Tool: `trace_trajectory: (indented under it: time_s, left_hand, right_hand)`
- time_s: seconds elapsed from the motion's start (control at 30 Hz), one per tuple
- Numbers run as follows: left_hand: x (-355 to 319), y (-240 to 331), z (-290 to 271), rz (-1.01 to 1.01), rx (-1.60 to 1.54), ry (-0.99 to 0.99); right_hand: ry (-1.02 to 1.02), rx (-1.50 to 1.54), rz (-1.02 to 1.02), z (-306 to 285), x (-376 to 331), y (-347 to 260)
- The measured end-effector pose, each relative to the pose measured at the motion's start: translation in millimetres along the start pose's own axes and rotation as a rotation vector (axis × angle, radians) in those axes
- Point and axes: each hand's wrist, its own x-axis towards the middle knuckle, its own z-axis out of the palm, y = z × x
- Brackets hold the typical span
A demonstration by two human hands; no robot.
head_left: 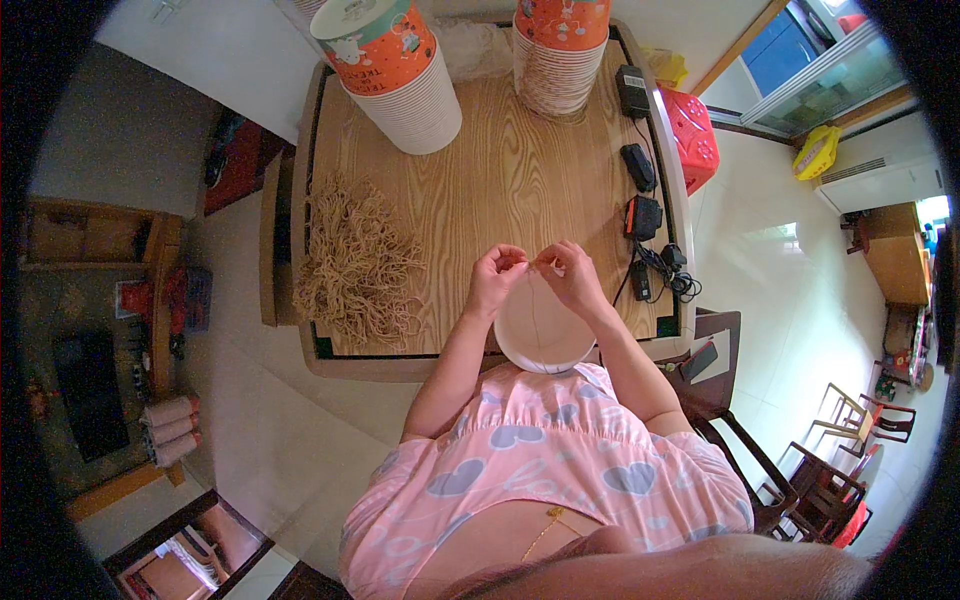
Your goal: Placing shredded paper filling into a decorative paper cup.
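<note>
My left hand [496,278] and my right hand [572,280] are side by side at the near part of the table, fingertips pinched together and almost meeting. Between them is a thin tan cord [535,308], which hangs down over a white paper bucket [560,335]. The bucket rests between my forearms, close to my body at the table's front edge. A heap of cut tan cords [362,265] lies to the left of my hands. How the cord passes between my fingertips is too small to make out.
Two stacks of paper buckets with orange printed bands stand at the back, one left [405,100] and one right [562,60]. Black adapters and coiled cables [655,270] line the right edge of the wood-grain table [480,190]. Beyond it are a red stool [690,140] and a dark chair [745,440].
</note>
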Motion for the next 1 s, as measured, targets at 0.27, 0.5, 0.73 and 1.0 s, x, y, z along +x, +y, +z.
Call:
trace_trajectory:
  time_s: [0.27,0.5,0.73,1.0]
  left_hand:
    - [-1,1,2,-0.006,-0.007,0.004]
    - [-1,4,-1,-0.014,-0.015,-0.049]
    - [3,5,-5,-0.073,-0.088,-0.146]
    - [6,2,-8,-0.141,-0.225,-0.143]
  right_hand:
    - [-0.019,-0.077,0.006,0,1,-2]
    - [-0.029,-0.051,-0.069,1,2,0]
    - [-0.052,-0.054,-0.027,-2,2,-1]
    - [-0.011,-0.159,-0.220,-10,4,-8]
